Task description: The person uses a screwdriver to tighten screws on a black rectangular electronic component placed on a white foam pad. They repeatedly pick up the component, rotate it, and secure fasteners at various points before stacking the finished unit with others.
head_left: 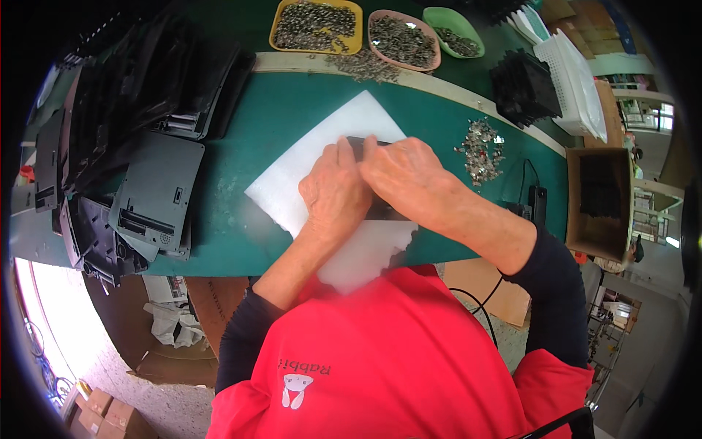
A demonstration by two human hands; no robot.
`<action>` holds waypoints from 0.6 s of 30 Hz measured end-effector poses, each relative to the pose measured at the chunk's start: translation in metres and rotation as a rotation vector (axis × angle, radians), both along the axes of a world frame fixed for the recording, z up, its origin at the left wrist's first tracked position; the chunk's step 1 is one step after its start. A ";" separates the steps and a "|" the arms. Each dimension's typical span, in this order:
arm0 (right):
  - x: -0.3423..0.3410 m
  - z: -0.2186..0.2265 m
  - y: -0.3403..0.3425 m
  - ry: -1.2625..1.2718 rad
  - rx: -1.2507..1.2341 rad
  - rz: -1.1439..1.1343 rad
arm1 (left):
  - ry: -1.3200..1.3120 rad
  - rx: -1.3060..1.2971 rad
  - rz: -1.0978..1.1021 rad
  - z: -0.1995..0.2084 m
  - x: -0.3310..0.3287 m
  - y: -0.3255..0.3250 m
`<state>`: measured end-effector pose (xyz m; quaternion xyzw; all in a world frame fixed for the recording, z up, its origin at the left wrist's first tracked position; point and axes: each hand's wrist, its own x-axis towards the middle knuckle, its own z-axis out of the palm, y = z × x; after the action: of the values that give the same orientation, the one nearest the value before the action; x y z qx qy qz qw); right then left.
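A dark, flat plastic panel (386, 211) lies on a white foam sheet (292, 175), mostly covered by my hands. My left hand (335, 186) is closed at the panel's left side, its fingers bent toward the far edge. Against it, my right hand (402, 172) reaches across the panel with curled fingers, knuckles up. Both sets of fingertips meet near the panel's far end, and whatever small thing they may pinch there is hidden. To the right of the foam is a loose pile of small metal pieces (482, 152).
Yellow (358, 28), pink (436, 57) and green (439, 14) trays of small metal parts stand at the back. Dark plastic casings (157, 190) are stacked at left. At right are black parts (523, 88), a white basket (578, 80), a cardboard box (599, 249) and a black adapter (537, 203).
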<state>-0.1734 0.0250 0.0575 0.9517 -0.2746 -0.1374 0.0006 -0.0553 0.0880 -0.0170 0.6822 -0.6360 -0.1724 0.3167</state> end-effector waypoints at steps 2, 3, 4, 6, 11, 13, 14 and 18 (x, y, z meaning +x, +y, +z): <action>-0.009 -0.003 -0.003 -0.139 -0.077 0.123 | -0.055 -0.013 -0.017 0.006 0.001 0.000; -0.010 -0.001 -0.010 -0.099 -0.003 0.047 | -0.031 -0.009 0.012 0.003 0.002 -0.001; -0.010 0.001 -0.018 -0.058 0.071 -0.029 | -0.005 -0.006 0.042 -0.004 0.001 -0.002; -0.015 0.004 -0.025 -0.042 0.192 -0.170 | 0.047 -0.040 0.069 -0.009 0.003 -0.004; -0.048 -0.011 -0.028 -0.373 0.404 -0.400 | 0.343 0.121 0.021 0.011 0.023 -0.013; -0.059 -0.015 -0.027 -0.496 0.476 -0.399 | 0.427 0.175 -0.028 0.021 0.032 -0.012; -0.063 -0.018 -0.027 -0.511 0.503 -0.396 | 0.469 0.202 -0.054 0.023 0.036 -0.011; -0.067 -0.009 -0.014 -0.537 0.748 -0.502 | 0.629 0.257 -0.215 0.029 0.042 -0.008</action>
<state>-0.2403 0.0105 0.0490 0.7935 -0.4169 0.0266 -0.4426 -0.0130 0.0804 0.0118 0.5593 -0.5487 -0.4848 0.3887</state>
